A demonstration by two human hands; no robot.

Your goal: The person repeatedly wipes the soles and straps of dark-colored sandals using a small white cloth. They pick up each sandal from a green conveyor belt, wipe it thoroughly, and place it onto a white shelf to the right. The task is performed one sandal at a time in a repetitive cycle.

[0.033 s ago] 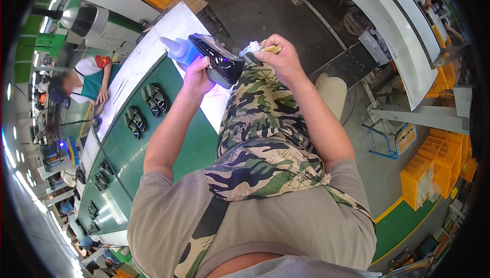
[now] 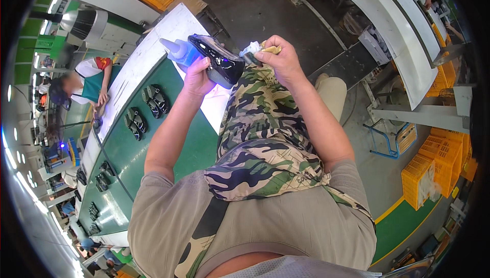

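Observation:
A glossy black shoe (image 2: pixel 224 66) is gripped in my left hand (image 2: pixel 198 78), its thumb on the near side and the other fingers hidden behind it. My right hand (image 2: pixel 282 61) pinches a crumpled rag (image 2: pixel 253 48), whitish with yellow and dark parts. The rag is at the shoe's right end; whether they touch I cannot tell. Just left of the shoe stands a translucent blue bottle with a pointed nozzle (image 2: pixel 184 51), partly hidden by my left hand and the shoe.
Pairs of black sandals (image 2: pixel 155 100) lie on a green conveyor belt (image 2: pixel 168 140) with a white border (image 2: pixel 191 20). Across it, a co-worker in a green apron (image 2: pixel 92 88) reaches over the border. Yellow crates (image 2: pixel 418 181) and a blue-framed stool (image 2: pixel 393 142) stand at right.
My hands, the shoe and the rag look nearly unmoved. The co-worker's arms and head have shifted slightly, and the sandals sit a touch nearer to me.

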